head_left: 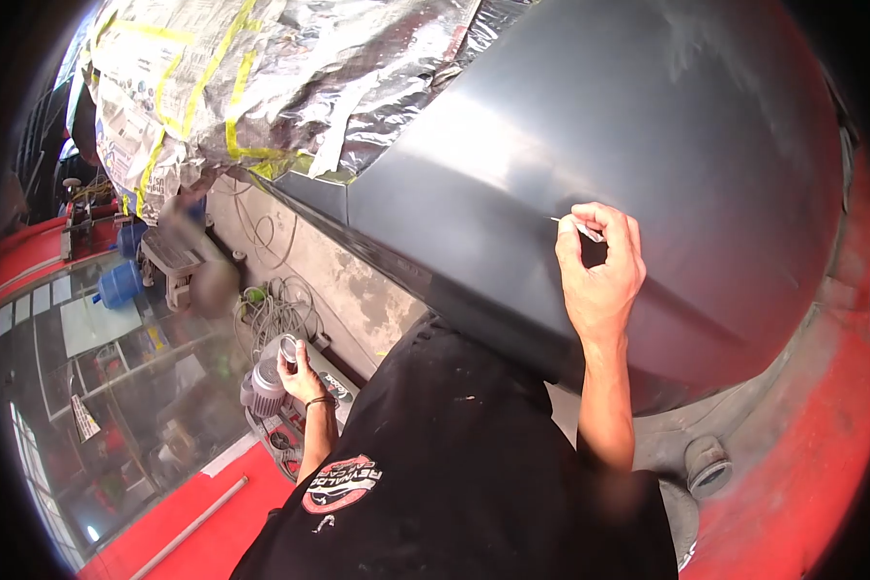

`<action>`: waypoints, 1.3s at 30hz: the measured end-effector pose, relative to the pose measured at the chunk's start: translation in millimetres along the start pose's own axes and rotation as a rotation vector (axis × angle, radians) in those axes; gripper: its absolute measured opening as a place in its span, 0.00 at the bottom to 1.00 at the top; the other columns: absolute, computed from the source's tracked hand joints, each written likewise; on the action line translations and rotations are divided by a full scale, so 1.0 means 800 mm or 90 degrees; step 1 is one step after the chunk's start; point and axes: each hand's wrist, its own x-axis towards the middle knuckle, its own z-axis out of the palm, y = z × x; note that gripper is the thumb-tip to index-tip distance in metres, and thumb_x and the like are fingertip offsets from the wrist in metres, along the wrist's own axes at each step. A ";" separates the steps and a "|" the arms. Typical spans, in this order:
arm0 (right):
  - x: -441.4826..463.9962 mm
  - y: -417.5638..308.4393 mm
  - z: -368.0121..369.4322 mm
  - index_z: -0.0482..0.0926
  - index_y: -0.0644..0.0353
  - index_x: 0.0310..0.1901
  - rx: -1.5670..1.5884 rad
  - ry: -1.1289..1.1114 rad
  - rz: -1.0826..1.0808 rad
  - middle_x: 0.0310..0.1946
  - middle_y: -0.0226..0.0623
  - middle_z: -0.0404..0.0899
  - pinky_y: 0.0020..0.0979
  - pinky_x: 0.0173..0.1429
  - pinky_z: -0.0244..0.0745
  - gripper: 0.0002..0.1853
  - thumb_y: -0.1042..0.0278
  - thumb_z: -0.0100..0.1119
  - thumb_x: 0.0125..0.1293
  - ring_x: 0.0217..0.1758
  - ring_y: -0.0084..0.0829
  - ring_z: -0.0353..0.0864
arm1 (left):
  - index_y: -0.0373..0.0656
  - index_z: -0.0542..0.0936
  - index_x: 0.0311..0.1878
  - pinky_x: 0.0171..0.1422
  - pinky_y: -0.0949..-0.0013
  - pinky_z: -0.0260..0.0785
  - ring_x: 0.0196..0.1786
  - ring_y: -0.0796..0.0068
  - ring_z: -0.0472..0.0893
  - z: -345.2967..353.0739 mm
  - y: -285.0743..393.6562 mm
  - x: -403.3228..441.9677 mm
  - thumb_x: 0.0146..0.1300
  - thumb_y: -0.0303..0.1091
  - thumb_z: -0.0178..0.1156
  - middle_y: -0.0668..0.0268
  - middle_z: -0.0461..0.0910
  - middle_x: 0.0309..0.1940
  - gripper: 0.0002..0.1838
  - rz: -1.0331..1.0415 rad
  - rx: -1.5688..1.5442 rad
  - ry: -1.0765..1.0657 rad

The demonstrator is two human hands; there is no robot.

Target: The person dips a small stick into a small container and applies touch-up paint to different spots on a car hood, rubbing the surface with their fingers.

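My right grip [604, 266] is closed in a pinch: thumb and fingers hold a thin, pale tool [556, 219], its narrow tip pointing left over the dark car panel [483, 222]. From my view I cannot tell whether that tip touches the surface, and the fingers hide most of the tool. My left grip [304, 379] is curled round a small round container [289, 349], held well apart from the panel, out beside my body. A dark bracelet [327, 399] circles that wrist.

My black shirt [474, 464], with a round printed logo [342, 485], fills the lower middle and lies between the two forearms. The right forearm reaches up over the panel's near edge. The panel curves away to the right, with bright reflections across its upper part. At its upper left it meets a plastic sheet [309, 77] and newspaper [130, 135], held by yellow tape [208, 72].

Close by the left grip I see a grey motor [268, 379], and just above it a tangle of cable [285, 311] near the pale wall [333, 275]. Farther left are a blue jug [119, 285] and a large glass pane [116, 387]. At lower right, a cylindrical can [709, 468] is near the red surface [793, 445].
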 end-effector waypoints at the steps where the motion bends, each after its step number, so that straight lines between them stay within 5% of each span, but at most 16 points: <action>1: 0.002 0.000 0.002 0.86 0.61 0.50 -0.004 0.000 -0.010 0.44 0.36 0.89 0.35 0.56 0.90 0.13 0.84 0.75 0.65 0.51 0.34 0.88 | 0.32 0.79 0.74 0.64 0.68 0.77 0.54 0.74 0.85 0.003 -0.001 -0.002 0.69 0.38 0.82 0.63 0.89 0.56 0.36 0.009 -0.019 -0.003; 3: 0.007 -0.001 0.007 0.86 0.61 0.49 -0.014 -0.007 -0.032 0.44 0.35 0.89 0.35 0.55 0.90 0.13 0.84 0.74 0.65 0.50 0.34 0.88 | 0.31 0.79 0.74 0.73 0.65 0.75 0.60 0.71 0.85 0.012 0.004 -0.010 0.68 0.35 0.83 0.61 0.89 0.60 0.36 0.018 -0.052 -0.003; 10: 0.026 -0.012 0.034 0.86 0.61 0.48 -0.021 -0.047 -0.068 0.44 0.35 0.90 0.36 0.56 0.89 0.11 0.83 0.74 0.66 0.50 0.35 0.88 | 0.30 0.78 0.75 0.74 0.64 0.75 0.62 0.70 0.86 0.027 0.004 -0.042 0.67 0.36 0.84 0.59 0.88 0.62 0.38 0.002 -0.084 0.013; 24: 0.036 -0.003 0.064 0.86 0.60 0.48 -0.054 -0.050 -0.072 0.44 0.35 0.91 0.36 0.58 0.88 0.10 0.79 0.74 0.66 0.51 0.34 0.89 | 0.29 0.78 0.75 0.72 0.64 0.76 0.62 0.69 0.86 0.011 -0.018 -0.050 0.66 0.38 0.85 0.56 0.88 0.63 0.40 -0.018 -0.044 0.027; 39: 0.015 -0.059 0.097 0.89 0.60 0.50 0.042 -0.118 -0.066 0.45 0.38 0.90 0.36 0.59 0.87 0.11 0.75 0.77 0.68 0.49 0.32 0.92 | 0.36 0.78 0.74 0.69 0.64 0.80 0.61 0.69 0.87 0.034 0.005 -0.066 0.66 0.30 0.83 0.60 0.87 0.62 0.36 0.037 -0.024 -0.041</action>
